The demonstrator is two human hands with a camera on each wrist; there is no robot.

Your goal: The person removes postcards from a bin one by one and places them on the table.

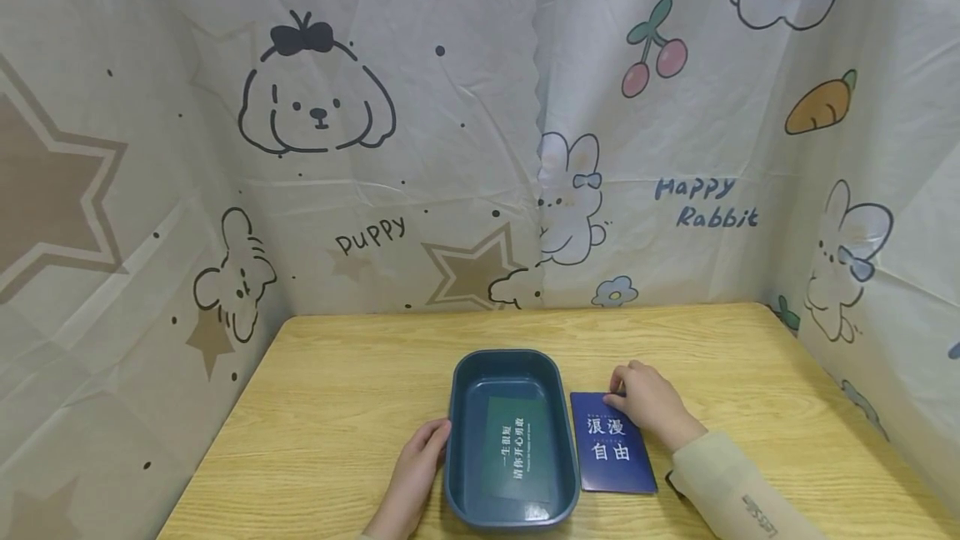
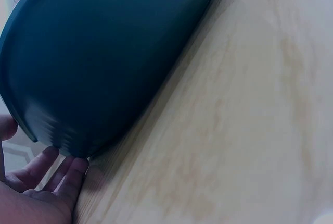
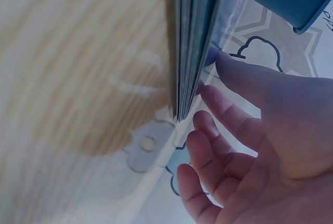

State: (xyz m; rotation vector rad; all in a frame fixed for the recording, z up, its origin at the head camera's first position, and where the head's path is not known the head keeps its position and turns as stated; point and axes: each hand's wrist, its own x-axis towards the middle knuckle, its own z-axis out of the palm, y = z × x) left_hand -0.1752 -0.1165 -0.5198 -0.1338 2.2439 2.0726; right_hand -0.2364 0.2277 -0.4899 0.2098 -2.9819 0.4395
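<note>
A deep teal rectangular basin (image 1: 512,519) sits on the table, with a green notebook (image 1: 517,448) bearing white Chinese lettering flat on its bottom. My left hand (image 1: 420,461) holds the basin's left side, thumb at the rim and fingertips (image 2: 78,165) against the outer wall. Just right of the basin lies a blue notebook (image 1: 615,469) with white lettering, on top of a stack of thin notebooks (image 3: 190,52). With thumb and index finger, my right hand (image 1: 651,402) pinches the blue notebook at its far edge; the other fingers curl loosely beyond the stack.
The light wood-grain table (image 1: 360,382) runs back to a cartoon-printed curtain (image 1: 465,173). More curtain hangs along both sides of the table.
</note>
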